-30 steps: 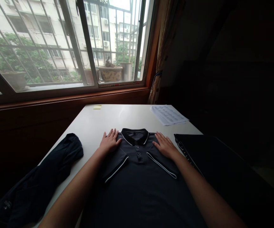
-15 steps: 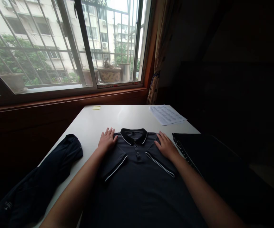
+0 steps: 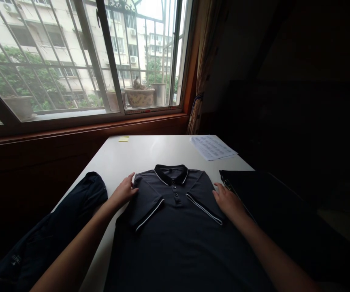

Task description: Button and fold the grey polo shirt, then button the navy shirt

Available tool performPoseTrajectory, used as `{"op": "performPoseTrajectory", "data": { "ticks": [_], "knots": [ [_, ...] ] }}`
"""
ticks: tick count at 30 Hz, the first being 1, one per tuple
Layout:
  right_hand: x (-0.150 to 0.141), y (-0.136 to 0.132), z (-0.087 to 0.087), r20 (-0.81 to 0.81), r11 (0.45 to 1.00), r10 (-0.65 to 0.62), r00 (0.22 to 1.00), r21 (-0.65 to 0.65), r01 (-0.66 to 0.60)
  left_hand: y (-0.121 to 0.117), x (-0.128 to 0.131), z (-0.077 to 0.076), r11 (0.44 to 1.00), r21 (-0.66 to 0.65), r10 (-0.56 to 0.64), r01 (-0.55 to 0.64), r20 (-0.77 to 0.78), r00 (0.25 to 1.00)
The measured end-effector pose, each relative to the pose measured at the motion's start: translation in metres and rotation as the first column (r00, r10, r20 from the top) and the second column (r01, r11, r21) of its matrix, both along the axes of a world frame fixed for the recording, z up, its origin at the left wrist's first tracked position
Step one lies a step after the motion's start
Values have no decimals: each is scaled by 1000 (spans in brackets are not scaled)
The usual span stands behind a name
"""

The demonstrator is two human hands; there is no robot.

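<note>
A dark polo shirt lies face up on the white table, its collar at the far end. Both short sleeves, trimmed in white, are folded inward over the chest. At the shirt's left shoulder edge is my left hand, fingers apart, with the thumb at the fabric's border. My right hand is beside the sleeve fold on the right, its fingers loosely bent and apart. Neither hand grips anything visible. The lower part of the shirt runs out of view at the bottom.
On the left side of the white table lies a bunched dark garment. Another dark folded cloth lies on the right. Printed sheets and a yellow sticky note are at the far end, below a barred window.
Both hands have slid outward and towards me, from lying on the shirt's shoulders to its side edges. The shirt stays nearly in place.
</note>
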State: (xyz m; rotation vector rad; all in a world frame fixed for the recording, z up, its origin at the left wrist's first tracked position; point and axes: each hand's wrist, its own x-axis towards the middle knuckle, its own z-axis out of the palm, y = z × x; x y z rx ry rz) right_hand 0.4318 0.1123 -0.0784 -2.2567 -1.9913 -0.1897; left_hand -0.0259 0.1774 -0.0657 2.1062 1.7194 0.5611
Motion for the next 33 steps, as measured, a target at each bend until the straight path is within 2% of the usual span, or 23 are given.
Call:
{"op": "performPoseTrajectory", "data": {
  "ticks": [3,6,16,25,33],
  "knots": [
    [-7,-2,0,10,1000,-11,1000,-17,11,-10,-3,5,995,-94,-25,29,38,999],
    [-12,0,0,16,999,-34,999,-37,35,-15,-3,9,991,-129,-24,34,77,997],
    [-18,24,7,34,996,-9,999,-93,12,-3,2,10,997,-22,72,-70,97,993],
    [-43,73,11,39,995,30,999,-101,-26,23,-16,6,987,49,149,-151,37,988],
    [-72,113,17,9,990,96,995,-109,-94,27,-38,5,967,72,244,-245,15,970]
  ]
}}
